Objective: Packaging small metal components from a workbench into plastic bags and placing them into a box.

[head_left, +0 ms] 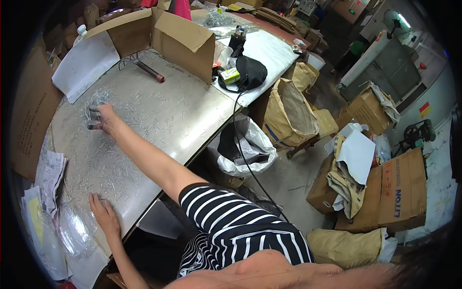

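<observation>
My right arm stretches across the metal-topped table (pixel 192 110). At its end my right hand (pixel 107 119) is at a heap of thin, shiny, pin-like pieces (pixel 100 98), its dark-tipped fingers apart. Whether any pieces lie between the fingers is too small to tell. My left hand (pixel 106 216) rests open and flat near the table's front edge, beside a clear plastic bag (pixel 77 231). Many more loose pieces (pixel 122 164) are scattered over the tabletop. Farther back lies a dark bar-shaped tool (pixel 150 71) with a reddish end and thin wire prongs.
Cardboard walls (pixel 185 41) edge the table's far side. Papers (pixel 50 178) lie at the left. A black bag (pixel 250 74) and a bottle (pixel 237 38) sit back right. A cable (pixel 240 154) hangs past a white-lined bin (pixel 250 164). Sacks (pixel 288 113) and cartons (pixel 397 188) stand right.
</observation>
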### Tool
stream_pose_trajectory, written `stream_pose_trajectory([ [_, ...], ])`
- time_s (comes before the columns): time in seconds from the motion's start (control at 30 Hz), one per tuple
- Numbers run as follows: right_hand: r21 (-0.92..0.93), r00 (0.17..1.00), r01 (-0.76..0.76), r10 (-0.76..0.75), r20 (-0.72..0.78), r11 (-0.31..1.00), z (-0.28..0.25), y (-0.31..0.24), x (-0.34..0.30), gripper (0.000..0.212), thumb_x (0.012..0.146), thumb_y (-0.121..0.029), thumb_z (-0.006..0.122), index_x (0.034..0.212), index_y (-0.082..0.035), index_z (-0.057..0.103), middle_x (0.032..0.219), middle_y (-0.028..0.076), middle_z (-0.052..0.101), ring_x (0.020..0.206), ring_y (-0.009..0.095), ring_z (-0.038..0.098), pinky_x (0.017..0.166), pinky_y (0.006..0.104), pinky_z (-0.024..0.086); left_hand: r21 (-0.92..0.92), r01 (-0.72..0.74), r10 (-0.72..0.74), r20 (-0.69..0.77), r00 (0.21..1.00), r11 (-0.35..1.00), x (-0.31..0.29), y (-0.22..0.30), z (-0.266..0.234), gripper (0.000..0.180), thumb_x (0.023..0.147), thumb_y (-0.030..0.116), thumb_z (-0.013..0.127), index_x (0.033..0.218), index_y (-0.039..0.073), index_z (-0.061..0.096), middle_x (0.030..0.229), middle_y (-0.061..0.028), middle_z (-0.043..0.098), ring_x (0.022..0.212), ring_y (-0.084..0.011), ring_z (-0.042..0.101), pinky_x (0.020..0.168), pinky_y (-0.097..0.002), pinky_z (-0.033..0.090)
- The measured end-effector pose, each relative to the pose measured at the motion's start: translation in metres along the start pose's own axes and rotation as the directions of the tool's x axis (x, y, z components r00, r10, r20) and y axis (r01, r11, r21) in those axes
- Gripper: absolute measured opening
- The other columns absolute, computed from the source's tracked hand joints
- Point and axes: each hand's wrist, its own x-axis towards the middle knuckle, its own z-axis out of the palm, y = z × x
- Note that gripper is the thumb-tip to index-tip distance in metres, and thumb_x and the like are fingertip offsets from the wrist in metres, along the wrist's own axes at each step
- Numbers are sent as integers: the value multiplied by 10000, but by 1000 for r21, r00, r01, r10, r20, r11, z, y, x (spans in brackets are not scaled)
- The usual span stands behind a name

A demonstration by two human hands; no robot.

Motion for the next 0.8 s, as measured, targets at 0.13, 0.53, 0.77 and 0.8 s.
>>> stream_pose_trajectory([
  [0.13, -171, 986, 164, -160, 39, 971, 11, 5, -1, 120, 861, -122, 584, 972, -80, 567, 876, 74, 601, 799, 228, 610, 565, 497, 547, 15, -25, 24, 53, 998, 1000, -8, -9, 3, 417, 957, 129, 461, 1328, -58, 425, 1446, -232, 357, 1346, -379, 335, 1129, -419, 247],
  [0.53, -181, 954, 294, -301, -8, 938, 16, -64, 46, 165, 888, -42, 550, 1046, -5, 519, 935, 145, 603, 764, 288, 624, 558, 463, 591, 26, -21, 21, 21, 1000, 999, -8, -2, 1, 376, 950, 101, 462, 1288, -64, 463, 1423, -210, 399, 1330, -363, 365, 1109, -410, 279],
  [0.77, -540, 906, 114, -311, -288, 834, -1, -121, 41, 272, 895, -119, 466, 1162, -70, 481, 953, 165, 606, 795, 361, 650, 557, 579, 561, -2, -63, 63, 17, 998, 998, 2, 9, 3, 377, 934, 80, 473, 1283, -63, 469, 1405, -223, 416, 1315, -374, 383, 1105, -411, 289],
  [0.8, -557, 899, 119, -327, -291, 822, -27, -148, 66, 317, 898, -169, 445, 1204, -89, 433, 930, 163, 600, 726, 390, 650, 559, 580, 560, -24, -109, 110, 8, 994, 994, 10, 18, 6, 379, 936, 81, 471, 1289, -58, 467, 1402, -223, 421, 1308, -373, 391, 1103, -407, 292],
])
